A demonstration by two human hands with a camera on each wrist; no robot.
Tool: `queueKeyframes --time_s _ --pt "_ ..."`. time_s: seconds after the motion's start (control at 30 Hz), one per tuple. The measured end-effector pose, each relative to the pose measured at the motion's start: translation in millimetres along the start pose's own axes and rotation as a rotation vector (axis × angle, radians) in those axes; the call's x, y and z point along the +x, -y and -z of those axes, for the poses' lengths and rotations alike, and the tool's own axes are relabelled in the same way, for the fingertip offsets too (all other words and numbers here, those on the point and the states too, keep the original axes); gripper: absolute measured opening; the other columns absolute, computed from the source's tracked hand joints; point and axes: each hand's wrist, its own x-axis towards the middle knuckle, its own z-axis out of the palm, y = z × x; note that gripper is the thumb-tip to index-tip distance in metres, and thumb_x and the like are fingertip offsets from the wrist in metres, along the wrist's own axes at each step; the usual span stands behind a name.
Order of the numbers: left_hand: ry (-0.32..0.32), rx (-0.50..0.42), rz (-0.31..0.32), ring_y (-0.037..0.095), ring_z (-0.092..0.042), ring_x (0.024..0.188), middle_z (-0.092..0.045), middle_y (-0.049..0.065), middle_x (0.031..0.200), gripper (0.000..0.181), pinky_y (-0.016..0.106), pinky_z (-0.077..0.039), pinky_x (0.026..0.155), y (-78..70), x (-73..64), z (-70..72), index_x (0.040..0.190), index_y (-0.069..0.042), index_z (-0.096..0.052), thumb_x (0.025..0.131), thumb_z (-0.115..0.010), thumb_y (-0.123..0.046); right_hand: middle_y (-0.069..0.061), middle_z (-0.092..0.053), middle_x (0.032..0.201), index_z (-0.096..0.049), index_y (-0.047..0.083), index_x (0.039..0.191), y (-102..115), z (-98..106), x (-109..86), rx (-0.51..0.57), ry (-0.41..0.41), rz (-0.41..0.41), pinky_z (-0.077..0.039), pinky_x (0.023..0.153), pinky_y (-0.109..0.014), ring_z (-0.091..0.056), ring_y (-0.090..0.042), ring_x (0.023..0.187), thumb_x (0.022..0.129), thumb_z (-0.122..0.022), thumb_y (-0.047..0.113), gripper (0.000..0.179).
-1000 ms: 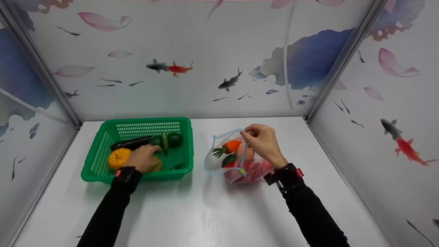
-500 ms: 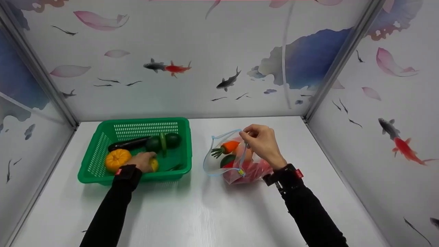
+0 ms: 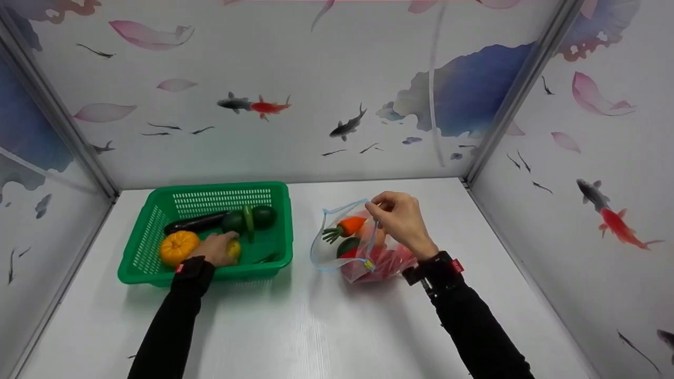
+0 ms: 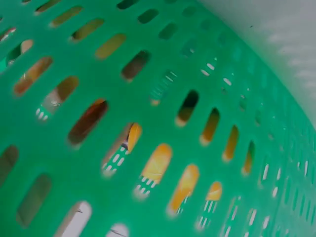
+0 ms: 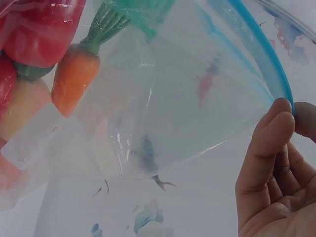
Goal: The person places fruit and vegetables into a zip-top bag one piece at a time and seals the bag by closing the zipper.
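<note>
Inside the green basket (image 3: 284, 226), my left hand (image 3: 213, 250) has its fingers curled over a yellow fruit (image 3: 233, 251), mostly hidden beneath it; its exact kind is unclear. Just left of that hand sits an orange pumpkin (image 3: 179, 248). In the left wrist view, the slotted basket wall (image 4: 163, 118) covers most of the hand. My right hand (image 3: 403, 218) pinches the blue zip edge (image 5: 276, 74) of a clear zip bag (image 5: 173, 113) between thumb and finger. The bag's mouth gapes open, and it holds a carrot (image 5: 76, 79), red pepper (image 5: 42, 34) and other produce.
Behind the left hand in the basket lie an eggplant (image 3: 195, 223), a cucumber (image 3: 248, 222) and dark green round vegetables (image 3: 264, 216). A thin green pepper-like piece (image 3: 268, 258) lies near the front right corner. Printed walls enclose the white table (image 3: 310, 326).
My left hand has drawn slightly left and its fingers have closed over the yellow fruit. The right hand keeps its pinch on the bag edge. The head view has shifted a little.
</note>
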Motion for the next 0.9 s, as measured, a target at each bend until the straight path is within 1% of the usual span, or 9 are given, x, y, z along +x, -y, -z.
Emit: queueKeyframes --time_s 0.1,0.2,0.3,0.43,0.53,0.63,0.7,0.8,0.9 --pt "-0.028 -0.023 -0.008 0.034 -0.052 0.095 -0.053 0.030 0.123 0.065 0.046 -0.045 0.077 0.3 0.1 -0.3 0.142 -0.006 -0.047 0.082 -0.068 -0.018 -0.012 -0.066 0.067 -0.073 0.007 0.090 -0.3 -0.4 0.5 -0.003 0.001 -0.002 -0.050 0.046 -0.023 -0.063 -0.028 0.054 0.090 -0.071 0.021 0.013" --pt "-0.071 -0.035 -0.030 0.032 -0.051 0.091 -0.053 0.028 0.122 0.064 0.043 -0.043 0.074 0.4 0.5 -0.3 0.143 -0.008 -0.047 0.083 -0.066 -0.021 -0.011 -0.066 0.067 -0.073 0.008 0.090 -0.7 -0.5 0.6 -0.008 -0.002 -0.005 -0.050 0.046 -0.023 -0.062 -0.025 0.053 0.090 -0.071 0.021 0.013" --pt "-0.132 -0.031 -0.059 0.029 -0.050 0.089 -0.055 0.024 0.120 0.062 0.041 -0.042 0.073 0.2 0.9 -1.2 0.143 -0.010 -0.049 0.085 -0.066 -0.023 -0.009 -0.065 0.067 -0.073 0.008 0.090 -0.8 -0.4 0.7 -0.011 -0.003 -0.006 -0.050 0.046 -0.023 -0.061 -0.020 0.052 0.089 -0.071 0.021 0.013" --pt "-0.229 -0.045 -0.088 0.028 -0.050 0.087 -0.056 0.019 0.114 0.057 0.040 -0.041 0.074 -5.1 -0.6 -2.8 0.141 -0.015 -0.052 0.088 -0.065 -0.029 -0.008 -0.066 0.067 -0.073 0.008 0.090 -0.6 -0.5 1.4 -0.017 -0.002 -0.005 -0.049 0.046 -0.022 -0.059 -0.018 0.051 0.090 -0.071 0.021 0.013" --pt "-0.302 -0.104 -0.118 0.027 -0.051 0.089 -0.057 0.015 0.115 0.055 0.040 -0.042 0.077 -14.3 -3.6 -2.5 0.142 -0.017 -0.051 0.091 -0.064 -0.033 -0.008 -0.065 0.067 -0.073 0.008 0.090 0.0 -0.7 1.7 -0.021 0.001 -0.012 -0.048 0.046 -0.021 -0.059 -0.018 0.052 0.090 -0.071 0.021 0.013" --pt "-0.359 -0.186 -0.174 0.025 -0.053 0.094 -0.057 0.013 0.120 0.055 0.040 -0.045 0.081 -27.5 -5.3 0.0 0.140 -0.015 -0.048 0.091 -0.066 -0.033 -0.008 -0.065 0.068 -0.073 0.008 0.091 0.2 -1.0 2.2 -0.026 0.004 -0.018 -0.048 0.046 -0.021 -0.059 -0.018 0.052 0.090 -0.071 0.021 0.013" --pt "-0.381 -0.234 -0.208 0.024 -0.055 0.093 -0.059 0.011 0.120 0.054 0.039 -0.047 0.080 -38.5 -5.0 2.6 0.136 -0.014 -0.048 0.090 -0.067 -0.032 -0.008 -0.066 0.068 -0.074 0.008 0.091 0.1 -1.3 2.8 -0.029 0.002 -0.022 -0.047 0.046 -0.020 -0.059 -0.018 0.052 0.090 -0.071 0.021 0.014" --pt "-0.402 -0.295 -0.244 0.023 -0.056 0.088 -0.060 0.012 0.116 0.052 0.036 -0.049 0.076 -54.8 -4.0 5.0 0.128 -0.012 -0.046 0.086 -0.071 -0.028 -0.008 -0.066 0.069 -0.074 0.007 0.091 0.1 -2.0 3.4 -0.039 -0.003 -0.021 -0.047 0.046 -0.020 -0.059 -0.017 0.053 0.090 -0.071 0.021 0.014" --pt "-0.424 -0.331 -0.272 0.023 -0.057 0.085 -0.061 0.013 0.112 0.052 0.034 -0.050 0.072 -68.5 -3.5 5.0 0.123 -0.012 -0.045 0.083 -0.074 -0.027 -0.009 -0.067 0.069 -0.074 0.007 0.091 0.2 -2.9 3.6 -0.041 -0.001 -0.018 -0.047 0.047 -0.021 -0.059 -0.017 0.053 0.090 -0.071 0.021 0.015"
